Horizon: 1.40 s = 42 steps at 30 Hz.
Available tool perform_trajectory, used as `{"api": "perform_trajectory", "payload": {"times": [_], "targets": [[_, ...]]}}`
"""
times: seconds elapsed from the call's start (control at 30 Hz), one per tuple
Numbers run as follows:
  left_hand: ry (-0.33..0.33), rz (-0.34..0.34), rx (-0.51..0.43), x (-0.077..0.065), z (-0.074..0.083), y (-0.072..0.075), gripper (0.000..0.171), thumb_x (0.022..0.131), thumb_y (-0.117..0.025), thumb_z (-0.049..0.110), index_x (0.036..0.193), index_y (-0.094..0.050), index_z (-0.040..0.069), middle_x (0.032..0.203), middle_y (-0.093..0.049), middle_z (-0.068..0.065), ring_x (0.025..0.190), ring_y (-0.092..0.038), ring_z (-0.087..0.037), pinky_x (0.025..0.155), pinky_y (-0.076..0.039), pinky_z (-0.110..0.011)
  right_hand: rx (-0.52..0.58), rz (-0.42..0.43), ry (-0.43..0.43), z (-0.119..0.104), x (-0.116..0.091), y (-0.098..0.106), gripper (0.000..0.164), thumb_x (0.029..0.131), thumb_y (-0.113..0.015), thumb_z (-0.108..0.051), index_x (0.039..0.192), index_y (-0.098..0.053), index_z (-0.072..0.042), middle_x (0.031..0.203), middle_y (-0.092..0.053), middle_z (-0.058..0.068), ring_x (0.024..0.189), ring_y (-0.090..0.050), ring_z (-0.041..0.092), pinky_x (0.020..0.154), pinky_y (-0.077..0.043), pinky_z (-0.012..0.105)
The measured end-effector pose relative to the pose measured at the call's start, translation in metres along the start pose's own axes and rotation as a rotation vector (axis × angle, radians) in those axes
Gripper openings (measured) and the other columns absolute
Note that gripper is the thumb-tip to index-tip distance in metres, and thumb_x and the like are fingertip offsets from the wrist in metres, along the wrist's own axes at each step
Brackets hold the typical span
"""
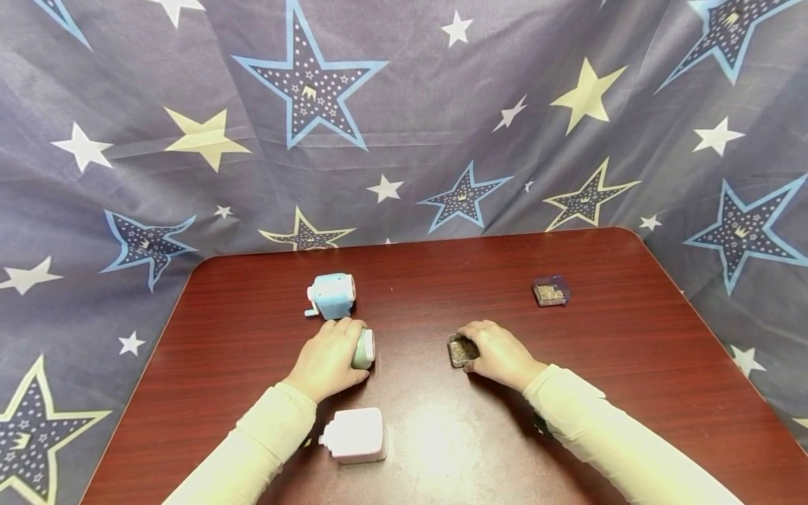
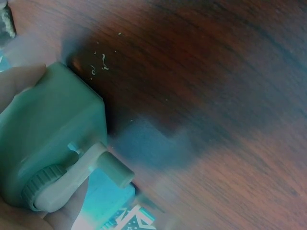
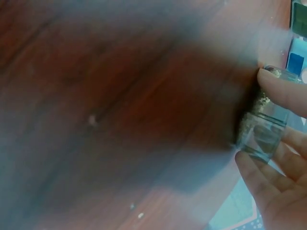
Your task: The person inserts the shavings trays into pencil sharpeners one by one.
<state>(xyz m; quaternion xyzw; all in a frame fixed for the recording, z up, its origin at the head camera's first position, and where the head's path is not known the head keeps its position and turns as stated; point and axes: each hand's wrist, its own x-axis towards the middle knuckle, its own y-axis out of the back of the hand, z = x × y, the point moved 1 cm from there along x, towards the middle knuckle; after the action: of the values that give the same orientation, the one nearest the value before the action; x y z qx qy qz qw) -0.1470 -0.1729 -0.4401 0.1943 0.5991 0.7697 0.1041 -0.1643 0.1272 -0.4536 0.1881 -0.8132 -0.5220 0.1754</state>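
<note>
My left hand (image 1: 327, 359) grips a green crank pencil sharpener (image 1: 361, 352) that lies on the table, its white end facing right. In the left wrist view the crank (image 2: 72, 184) sticks out from the back of the green body, fingers on either side. My right hand (image 1: 503, 355) holds a small clear shavings drawer (image 1: 461, 351) at the tabletop, thumb and fingers on opposite sides. Pencil shavings (image 3: 261, 103) show inside it in the right wrist view. Part of the drawer is hidden by the hand.
Behind the left hand lies a light blue crank sharpener (image 1: 334, 295); a pale pink one (image 1: 357, 435) lies nearer the front. A purplish clear drawer with shavings (image 1: 551, 291) sits at the back right. Shaving bits (image 2: 103, 62) dot the table. A starry curtain (image 1: 404, 126) hangs behind.
</note>
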Motion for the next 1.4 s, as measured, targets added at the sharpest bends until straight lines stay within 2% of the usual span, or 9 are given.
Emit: {"api": "perform_trajectory", "payload": {"times": [0.57,0.83,1.4], "targets": [[0.003,-0.005,-0.013,0.0,-0.002,-0.001,0.07,0.058,-0.089,0.025,0.118,-0.061,0.004,0.112,-0.066,-0.011,0.098,-0.058,-0.034,0.077,-0.054,-0.051,0.013,0.02,0.015,-0.005,0.006,-0.006,0.057,0.065,-0.085,-0.012,0.117,-0.07,0.006,0.113,-0.071,0.018,0.11,-0.063,0.035,0.097,-0.049,0.049],[-0.001,-0.002,-0.036,0.0,-0.003,-0.002,0.071,0.059,-0.09,0.023,0.119,-0.06,0.002,0.115,-0.066,-0.013,0.101,-0.057,-0.036,0.083,-0.052,-0.05,0.025,0.019,0.012,-0.006,0.009,-0.007,0.056,0.064,-0.085,-0.01,0.115,-0.07,0.006,0.112,-0.071,0.017,0.106,-0.064,0.033,0.096,-0.05,0.048],[0.012,-0.012,-0.046,0.0,-0.002,-0.001,0.069,0.059,-0.089,0.022,0.118,-0.06,0.002,0.114,-0.066,-0.012,0.101,-0.057,-0.035,0.082,-0.052,-0.05,0.044,0.014,0.008,-0.014,0.013,-0.011,0.057,0.065,-0.086,-0.011,0.117,-0.069,0.006,0.115,-0.07,0.019,0.107,-0.064,0.034,0.097,-0.05,0.048]]}}
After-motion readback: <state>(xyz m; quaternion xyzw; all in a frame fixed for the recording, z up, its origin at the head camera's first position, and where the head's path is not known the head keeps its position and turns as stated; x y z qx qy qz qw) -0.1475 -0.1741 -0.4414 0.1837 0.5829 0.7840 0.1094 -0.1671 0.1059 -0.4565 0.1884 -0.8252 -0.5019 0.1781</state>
